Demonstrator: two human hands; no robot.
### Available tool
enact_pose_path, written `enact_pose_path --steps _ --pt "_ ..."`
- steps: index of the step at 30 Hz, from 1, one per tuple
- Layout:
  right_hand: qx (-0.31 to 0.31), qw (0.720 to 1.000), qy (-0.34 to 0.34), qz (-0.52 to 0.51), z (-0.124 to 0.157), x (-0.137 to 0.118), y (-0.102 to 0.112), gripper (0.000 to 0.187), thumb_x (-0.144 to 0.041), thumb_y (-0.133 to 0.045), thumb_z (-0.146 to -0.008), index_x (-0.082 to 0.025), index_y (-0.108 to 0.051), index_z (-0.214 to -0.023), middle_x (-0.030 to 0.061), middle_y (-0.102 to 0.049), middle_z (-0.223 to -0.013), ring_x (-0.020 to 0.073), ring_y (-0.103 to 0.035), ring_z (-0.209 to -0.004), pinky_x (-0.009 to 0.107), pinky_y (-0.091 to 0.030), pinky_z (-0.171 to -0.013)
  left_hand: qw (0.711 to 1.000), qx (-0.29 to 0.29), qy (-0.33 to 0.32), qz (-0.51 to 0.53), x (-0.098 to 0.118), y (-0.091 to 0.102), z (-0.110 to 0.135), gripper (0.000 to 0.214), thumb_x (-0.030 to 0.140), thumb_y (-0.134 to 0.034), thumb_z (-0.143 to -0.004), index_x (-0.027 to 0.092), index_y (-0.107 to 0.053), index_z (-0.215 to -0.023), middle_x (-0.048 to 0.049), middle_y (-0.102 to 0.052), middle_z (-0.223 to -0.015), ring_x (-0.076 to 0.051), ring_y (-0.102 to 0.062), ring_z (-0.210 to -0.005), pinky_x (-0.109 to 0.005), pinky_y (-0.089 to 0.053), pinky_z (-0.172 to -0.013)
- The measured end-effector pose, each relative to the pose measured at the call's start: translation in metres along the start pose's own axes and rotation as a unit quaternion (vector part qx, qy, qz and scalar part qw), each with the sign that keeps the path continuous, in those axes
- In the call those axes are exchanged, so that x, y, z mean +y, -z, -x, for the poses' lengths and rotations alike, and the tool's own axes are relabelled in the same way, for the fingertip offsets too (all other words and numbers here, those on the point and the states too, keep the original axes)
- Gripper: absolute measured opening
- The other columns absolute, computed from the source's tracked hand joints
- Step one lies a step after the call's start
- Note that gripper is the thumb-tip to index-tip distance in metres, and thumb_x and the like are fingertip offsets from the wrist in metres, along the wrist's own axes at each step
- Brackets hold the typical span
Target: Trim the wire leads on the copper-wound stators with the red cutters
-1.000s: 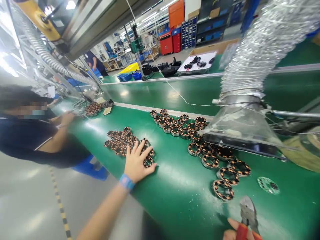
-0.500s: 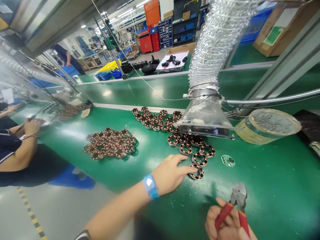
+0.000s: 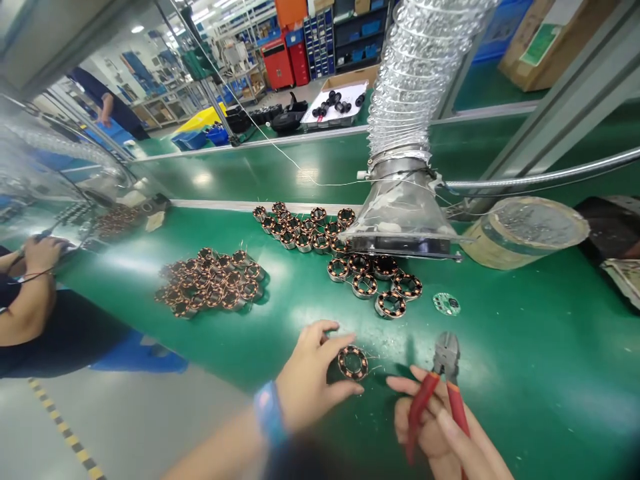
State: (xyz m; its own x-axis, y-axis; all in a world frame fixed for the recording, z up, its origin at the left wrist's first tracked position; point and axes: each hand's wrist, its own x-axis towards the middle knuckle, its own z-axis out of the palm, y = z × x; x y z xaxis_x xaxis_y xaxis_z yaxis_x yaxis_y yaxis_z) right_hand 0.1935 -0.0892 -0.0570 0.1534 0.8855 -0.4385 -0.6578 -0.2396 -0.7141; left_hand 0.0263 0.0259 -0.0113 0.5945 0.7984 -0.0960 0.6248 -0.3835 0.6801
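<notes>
My left hand [image 3: 309, 373] pinches a copper-wound stator ring [image 3: 353, 362] between thumb and fingers, just above the green bench near its front edge. My right hand [image 3: 440, 427] is closed on red-handled cutting pliers [image 3: 440, 387], whose steel jaws point up toward the ring, a short gap to its right. A blue band is on my left wrist. A few more stator rings [image 3: 375, 283] lie in a cluster behind the held one, under a clear extraction hood [image 3: 403, 220].
A pile of stators [image 3: 210, 283] lies at left, another row [image 3: 300, 230] further back. A small green circuit disc [image 3: 446, 304] lies right of the cluster. A tape roll [image 3: 525, 233] stands at right. Another person's arm [image 3: 25, 293] works at far left.
My left hand left the stator pile, reached to the nearest ring of the right cluster, and has drawn it toward the front edge. The pliers hand has risen into view beside it.
</notes>
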Motion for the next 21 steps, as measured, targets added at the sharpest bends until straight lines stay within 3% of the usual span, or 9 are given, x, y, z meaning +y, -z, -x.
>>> enact_pose_path --steps 2,5,7,10,12,15,18,21 --pt "0.015 0.999 -0.031 0.025 -0.001 -0.004 -0.01 0.038 -0.041 -0.047 -0.088 -0.024 -0.047 -0.122 0.0065 -0.065 -0.099 0.0182 -0.057 -0.075 0.031 -0.047 -0.074 0.999 -0.001 -0.017 0.032 -0.001 -0.004 -0.005 0.051 0.032 -0.075 -0.063 0.022 -0.058 -0.109 -0.0113 -0.055 -0.116 -0.027 -0.051 -0.106 -0.046 -0.044 -0.092" --pt "0.003 0.999 -0.035 0.019 -0.001 -0.01 -0.022 0.041 -0.041 -0.051 -0.086 -0.023 -0.046 -0.123 0.0086 -0.063 -0.109 0.017 -0.056 -0.072 0.03 -0.047 -0.071 0.998 0.019 0.009 0.056 0.004 -0.015 -0.003 0.042 0.026 -0.076 -0.061 0.017 -0.059 -0.099 -0.0101 -0.062 -0.096 -0.026 -0.055 -0.094 -0.045 -0.047 -0.083" --pt "-0.007 1.0 -0.017 -0.004 0.0 -0.017 -0.026 0.039 -0.041 -0.052 -0.085 -0.024 -0.049 -0.12 0.0095 -0.058 -0.12 0.0162 -0.056 -0.07 0.03 -0.047 -0.069 0.998 0.029 0.035 0.051 0.007 -0.021 0.002 0.039 0.025 -0.076 -0.06 0.015 -0.059 -0.094 -0.0106 -0.062 -0.09 -0.026 -0.055 -0.089 -0.045 -0.047 -0.078" --pt "0.009 0.999 0.045 0.006 -0.002 -0.027 -0.023 0.037 -0.042 -0.05 -0.085 -0.025 -0.051 -0.117 0.0075 -0.062 -0.111 0.0166 -0.056 -0.069 0.029 -0.047 -0.068 0.996 0.019 0.049 0.068 0.01 -0.019 0.006 0.053 0.036 -0.078 -0.056 0.013 -0.058 -0.1 -0.0126 -0.059 -0.095 -0.028 -0.053 -0.091 -0.046 -0.046 -0.079" --pt "0.046 0.992 0.071 0.089 -0.005 -0.031 -0.019 0.038 -0.044 -0.053 -0.083 -0.026 -0.051 -0.116 0.0059 -0.063 -0.105 0.0168 -0.056 -0.071 0.027 -0.048 -0.067 0.994 -0.003 0.043 0.1 0.011 -0.012 0.003 0.052 0.039 -0.071 -0.065 0.015 -0.056 -0.109 -0.0122 -0.057 -0.101 -0.026 -0.052 -0.096 -0.044 -0.045 -0.084" --pt "0.083 0.964 0.042 0.25 -0.013 -0.031 -0.021 0.047 -0.047 -0.06 -0.076 -0.025 -0.048 -0.116 0.0064 -0.061 -0.107 0.0172 -0.056 -0.074 0.027 -0.048 -0.067 0.989 -0.035 0.025 0.141 0.01 -0.003 -0.009 0.026 0.026 -0.053 -0.081 0.02 -0.062 -0.104 -0.008 -0.058 -0.097 -0.021 -0.053 -0.096 -0.038 -0.043 -0.088" --pt "0.085 0.95 0.036 0.3 -0.019 -0.027 -0.033 0.045 -0.045 -0.062 -0.074 -0.025 -0.048 -0.111 0.0028 -0.062 -0.094 0.017 -0.055 -0.07 0.028 -0.046 -0.064 0.98 -0.057 0.051 0.182 0.011 -0.002 -0.02 0.013 0.02 -0.056 -0.076 0.018 -0.067 -0.083 -0.0044 -0.059 -0.082 -0.018 -0.056 -0.079 -0.032 -0.046 -0.076" --pt "0.091 0.94 0.048 0.324 -0.023 -0.025 -0.042 0.033 -0.044 -0.056 -0.079 -0.026 -0.051 -0.106 -0.0019 -0.057 -0.081 0.0148 -0.053 -0.065 0.027 -0.043 -0.061 0.97 -0.059 0.093 0.215 0.013 -0.006 -0.025 0.013 0.024 -0.053 -0.079 0.015 -0.062 -0.08 -0.0024 -0.059 -0.071 -0.014 -0.055 -0.065 -0.028 -0.047 -0.064"
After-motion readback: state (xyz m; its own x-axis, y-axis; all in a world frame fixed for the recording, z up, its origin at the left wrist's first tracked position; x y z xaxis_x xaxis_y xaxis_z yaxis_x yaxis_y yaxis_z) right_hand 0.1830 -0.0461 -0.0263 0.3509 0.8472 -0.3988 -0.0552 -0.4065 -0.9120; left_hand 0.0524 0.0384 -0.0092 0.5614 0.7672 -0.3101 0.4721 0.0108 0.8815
